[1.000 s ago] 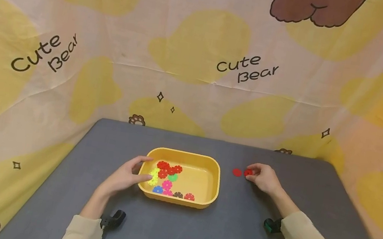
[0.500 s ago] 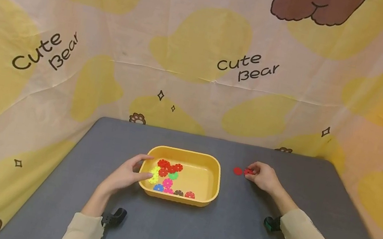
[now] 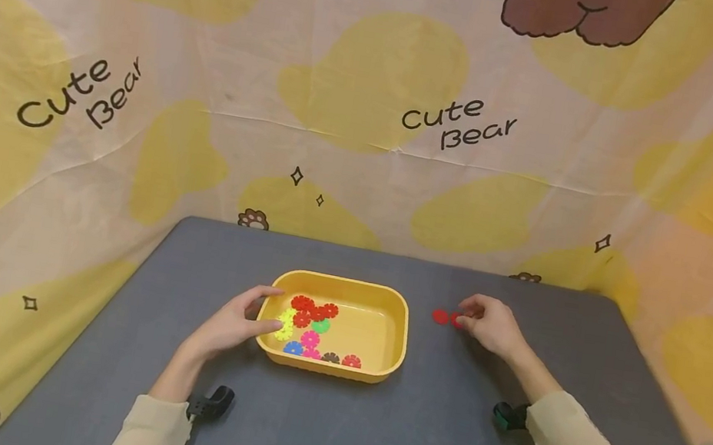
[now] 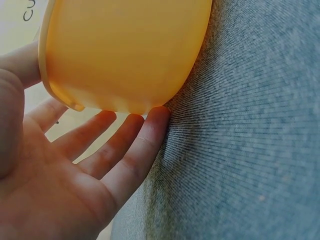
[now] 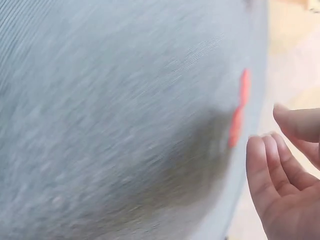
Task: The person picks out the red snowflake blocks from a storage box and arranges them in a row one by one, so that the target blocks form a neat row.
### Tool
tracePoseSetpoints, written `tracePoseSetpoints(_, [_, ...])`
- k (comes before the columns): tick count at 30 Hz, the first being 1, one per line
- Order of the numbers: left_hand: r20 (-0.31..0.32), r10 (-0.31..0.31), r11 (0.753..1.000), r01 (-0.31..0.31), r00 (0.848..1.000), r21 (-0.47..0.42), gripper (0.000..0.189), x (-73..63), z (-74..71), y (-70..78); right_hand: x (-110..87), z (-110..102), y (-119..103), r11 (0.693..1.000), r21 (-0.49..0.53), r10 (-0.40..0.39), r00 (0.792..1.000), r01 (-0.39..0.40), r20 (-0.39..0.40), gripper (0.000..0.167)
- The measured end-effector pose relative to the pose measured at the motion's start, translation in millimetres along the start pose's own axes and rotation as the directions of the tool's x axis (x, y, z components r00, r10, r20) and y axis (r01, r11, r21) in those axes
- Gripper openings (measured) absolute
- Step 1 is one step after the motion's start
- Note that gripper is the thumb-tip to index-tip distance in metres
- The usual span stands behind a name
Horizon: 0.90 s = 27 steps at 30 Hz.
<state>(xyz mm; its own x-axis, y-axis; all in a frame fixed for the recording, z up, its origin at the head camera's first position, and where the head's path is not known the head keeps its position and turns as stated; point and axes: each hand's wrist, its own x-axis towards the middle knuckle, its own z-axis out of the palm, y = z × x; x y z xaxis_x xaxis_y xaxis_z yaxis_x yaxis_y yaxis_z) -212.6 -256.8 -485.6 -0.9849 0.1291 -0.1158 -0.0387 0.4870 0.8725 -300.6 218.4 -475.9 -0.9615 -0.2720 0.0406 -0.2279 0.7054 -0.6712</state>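
Observation:
My left hand (image 3: 233,321) grips the left end of a yellow plastic basin (image 3: 380,339). In the left wrist view its thumb hooks over the rim while fingertips (image 4: 159,114) press the outer wall. Several notched snowflake discs lie inside the basin at its left and front: red (image 3: 331,311), yellow, green, pink, blue and dark. To the right of the basin, two red snowflake discs (image 3: 440,316) lie side by side on the table. My right hand (image 3: 494,327) hovers over the right-hand disc (image 5: 235,129), its thumb and fingers apart with nothing between them.
A dark grey cloth-covered table (image 3: 323,435) carries everything. Behind and at both sides hangs a pale curtain (image 3: 350,175) with yellow patches and "Cute Bear" lettering. Dark wrist devices (image 3: 212,403) are strapped near both sleeve cuffs.
My right hand has let go of the right-hand red disc, which it was pinching, and has risen slightly. The disc now lies next to the other. My left hand keeps its place on the basin.

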Motion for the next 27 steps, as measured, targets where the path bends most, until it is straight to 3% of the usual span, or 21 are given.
tracePoseSetpoints(8, [-0.001, 0.0, 1.0, 0.0, 1.0, -0.001, 0.067, -0.6, 0.1, 0.0, -8.6, -1.8, -42.3, 0.996, -0.023, -0.091, 0.995, 0.09, -0.043, 0.023])
tracePoseSetpoints(15, [-0.006, -0.001, 1.0, 0.001, 1.0, 0.0, 0.065, 0.2, 0.3, 0.6, -21.1, -1.1, -76.6, 0.984, 0.067, -0.158, 0.984, 0.164, -0.083, 0.02])
tracePoseSetpoints(27, [-0.003, 0.002, 1.0, -0.002, 1.0, 0.003, 0.064, -0.3, 0.1, 0.3, -27.9, 16.6, -115.6, 0.945, 0.106, -0.305, 0.951, 0.309, -0.051, 0.016])
